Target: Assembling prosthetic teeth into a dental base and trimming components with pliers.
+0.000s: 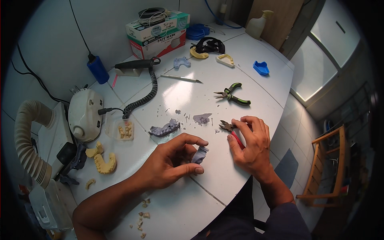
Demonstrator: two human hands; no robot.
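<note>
Between the thumb and fingers of my left hand (pixel 165 163) is a small grey-purple dental model piece (pixel 199 155), tilted above the white table. My right hand (pixel 254 145) is closed around the red handles of small side cutters (pixel 237 139), whose jaws point away to the left and stand apart. A grey dental arch model (pixel 165 128) with tooth shapes lies just beyond my left hand. Between the hands and farther off, a flat, jagged grey scrap (pixel 202 119) lies among small grey bits. My left palm is partly hidden.
Green-and-black pliers (pixel 230 95) and a craft knife (pixel 181 78) lie farther back. At left stand a white motor unit (pixel 85 114) with a coiled cord, a clear tub (pixel 121 129) and yellow dental models (pixel 105 163). A blue tray (pixel 261 68) sits near the right edge.
</note>
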